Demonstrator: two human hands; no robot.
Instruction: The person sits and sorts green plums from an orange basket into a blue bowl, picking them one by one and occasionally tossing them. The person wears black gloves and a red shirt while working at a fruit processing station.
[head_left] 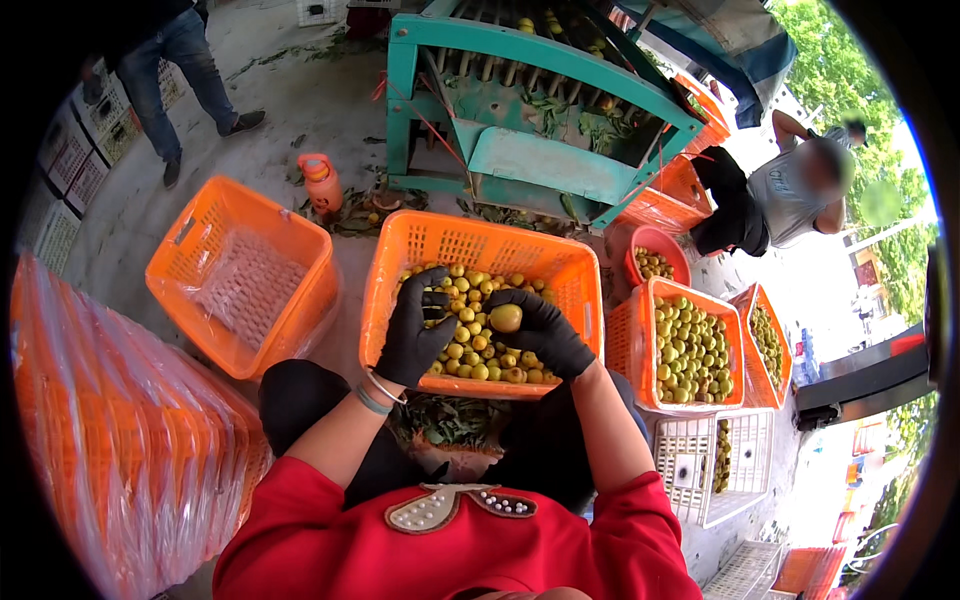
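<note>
Both my hands wear black gloves and are over an orange plastic crate (385, 250) in front of me, partly filled with small round yellow-green fruit (484, 345). Between the thumb and fingers of my right hand (550, 335) is a larger yellow-green fruit (506, 318), lifted above the others. At the crate's left side, my left hand (415, 325) has its fingers curved and apart, close over the fruit. Small fruit shows in the gap by its thumb, and I make out nothing gripped there. A white bangle and a greenish band circle my left wrist.
An orange crate (240, 270) lined with plastic stands at left, beyond plastic-wrapped stacked crates (120, 430). A green sorting machine (540, 165) rises ahead, with an orange gas cylinder (320, 185) beside it. Fruit-filled crates (690, 350) and a red basin (657, 255) are at right. Two people are farther off.
</note>
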